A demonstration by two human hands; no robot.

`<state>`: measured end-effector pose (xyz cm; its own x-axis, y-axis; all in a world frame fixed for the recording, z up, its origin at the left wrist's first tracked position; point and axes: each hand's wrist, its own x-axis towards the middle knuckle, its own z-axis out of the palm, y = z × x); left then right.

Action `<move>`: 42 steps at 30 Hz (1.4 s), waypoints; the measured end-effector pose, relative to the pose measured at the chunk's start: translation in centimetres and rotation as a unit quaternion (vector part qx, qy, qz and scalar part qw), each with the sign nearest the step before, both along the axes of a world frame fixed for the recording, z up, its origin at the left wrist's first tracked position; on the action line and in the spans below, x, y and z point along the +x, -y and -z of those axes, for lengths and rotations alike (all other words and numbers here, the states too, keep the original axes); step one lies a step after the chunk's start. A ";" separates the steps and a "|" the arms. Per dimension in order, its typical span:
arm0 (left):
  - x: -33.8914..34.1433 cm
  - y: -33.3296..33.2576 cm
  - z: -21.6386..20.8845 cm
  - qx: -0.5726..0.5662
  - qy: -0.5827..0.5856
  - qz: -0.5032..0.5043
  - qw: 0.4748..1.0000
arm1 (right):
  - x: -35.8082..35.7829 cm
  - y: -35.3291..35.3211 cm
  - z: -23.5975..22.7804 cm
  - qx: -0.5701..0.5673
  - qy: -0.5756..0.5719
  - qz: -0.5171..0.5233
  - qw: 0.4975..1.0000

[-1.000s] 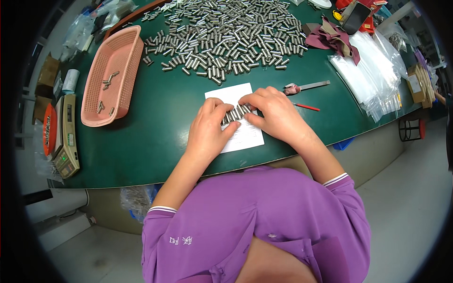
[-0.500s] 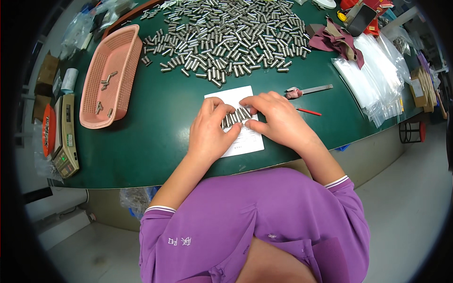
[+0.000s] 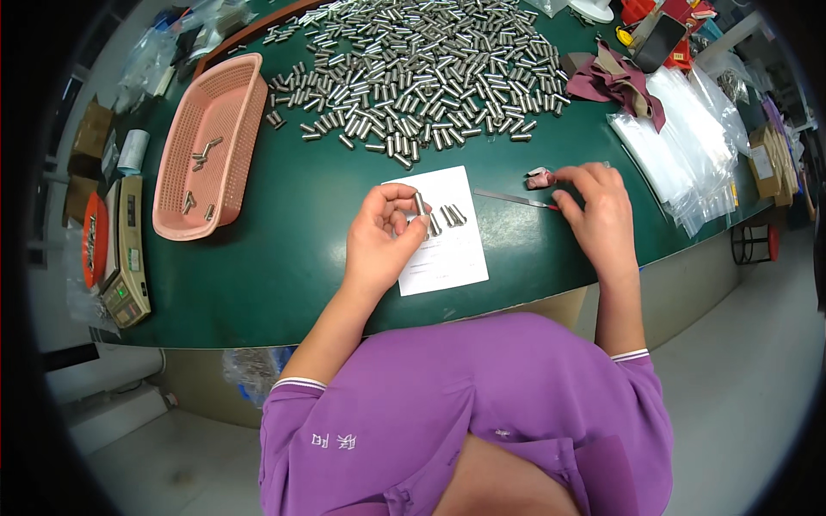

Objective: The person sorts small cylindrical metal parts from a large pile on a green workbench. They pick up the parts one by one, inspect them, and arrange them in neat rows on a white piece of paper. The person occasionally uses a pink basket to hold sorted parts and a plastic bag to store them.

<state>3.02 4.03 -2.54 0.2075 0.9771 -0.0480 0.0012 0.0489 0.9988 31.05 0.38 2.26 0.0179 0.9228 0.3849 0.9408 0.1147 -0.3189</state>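
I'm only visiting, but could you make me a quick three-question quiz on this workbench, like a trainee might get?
1. What does the person's left hand hold?
2. True or false: the pink basket stands to the left of the white sheet.
3. Besides bare metal, which colour shows on the thin tool at the right hand? a) yellow b) red c) blue

Key: 1. A small metal pin; 2. True; 3. b.
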 end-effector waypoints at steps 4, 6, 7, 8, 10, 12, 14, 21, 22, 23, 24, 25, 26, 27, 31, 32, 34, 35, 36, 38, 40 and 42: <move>-0.3 -0.4 -0.7 -0.012 0.005 0.007 1.000 | 2.2 -1.0 0.9 0.020 0.053 0.003 0.998; -0.5 -0.5 -0.8 -0.023 0.020 0.017 0.999 | 2.3 -1.1 0.8 0.012 0.033 -0.003 0.999; -0.6 -0.5 -0.7 -0.030 0.027 0.019 0.999 | 1.9 -1.1 0.7 0.020 0.021 -0.006 1.000; -0.7 -0.5 -0.8 -0.036 0.029 0.023 0.999 | 1.5 -1.1 0.5 0.028 0.009 -0.009 1.000; -0.8 -0.5 -0.9 -0.052 0.032 0.033 0.998 | 0.6 -0.6 0.2 -0.012 -0.016 -0.043 0.999; -1.0 -0.6 -0.5 -0.041 0.047 0.035 0.997 | -0.3 -0.1 0.4 -0.036 -0.028 -0.051 0.998; -1.1 -0.8 -0.5 -0.036 0.059 0.035 0.997 | -1.0 0.1 0.5 -0.040 -0.025 -0.036 0.998; -1.2 -0.7 -0.8 -0.057 0.070 0.034 0.995 | -2.0 -0.1 0.6 -0.010 -0.038 -0.071 0.997; -1.1 -0.7 -1.0 -0.065 0.078 0.034 0.994 | -2.3 -0.3 0.2 -0.052 -0.138 -0.070 0.987; -1.1 -0.7 -1.0 -0.065 0.086 0.034 0.994 | -2.8 -0.7 -0.4 -0.094 -0.237 -0.068 0.965; -1.1 -0.7 -0.9 -0.064 0.094 0.033 0.993 | -3.3 -1.2 -0.8 -0.135 -0.333 -0.065 0.931; -1.1 -0.7 -1.0 -0.064 0.102 0.033 0.992 | -3.8 -1.9 -1.3 -0.138 -0.334 -0.094 0.928; -1.1 -0.8 -1.0 -0.061 0.109 0.029 0.992 | -4.4 -2.7 -1.5 -0.138 -0.336 -0.124 0.924; -1.1 -0.8 -0.9 -0.058 0.115 0.025 0.991 | -5.0 -3.6 -1.7 -0.138 -0.337 -0.153 0.919; -1.5 -1.0 -0.7 -0.036 0.129 0.020 0.991 | -7.3 -6.0 -1.7 -0.102 -0.175 -0.206 0.957; -1.6 -1.0 -0.7 -0.039 0.126 0.019 0.991 | -7.5 -6.3 -1.4 -0.103 -0.157 -0.206 0.960; -1.7 -1.0 -0.7 -0.043 0.120 0.016 0.992 | -7.9 -6.5 -0.6 -0.105 -0.120 -0.206 0.965; -1.8 -0.9 -0.5 -0.049 0.122 0.018 0.991 | -7.9 -6.6 -0.1 -0.102 -0.141 -0.212 0.962; -1.7 -0.9 -0.3 -0.054 0.123 0.020 0.991 | -8.0 -6.6 0.2 -0.093 -0.152 -0.221 0.959; -1.5 -0.7 0.0 -0.056 0.104 0.028 0.993 | -8.5 -6.3 0.7 -0.079 -0.175 -0.234 0.953; -1.4 -0.5 -0.4 -0.044 0.058 0.037 0.997 | -9.8 -5.8 0.6 -0.091 -0.151 -0.254 0.951; -1.3 -0.3 -0.4 -0.038 0.126 0.019 0.991 | -9.3 -6.0 0.5 -0.088 -0.173 -0.257 0.947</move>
<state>1.76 4.37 -2.10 0.2580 0.9640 -0.0639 -0.2445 0.1291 0.9610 21.77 6.33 1.76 -0.3544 0.8931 0.2769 0.6102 0.4453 -0.6552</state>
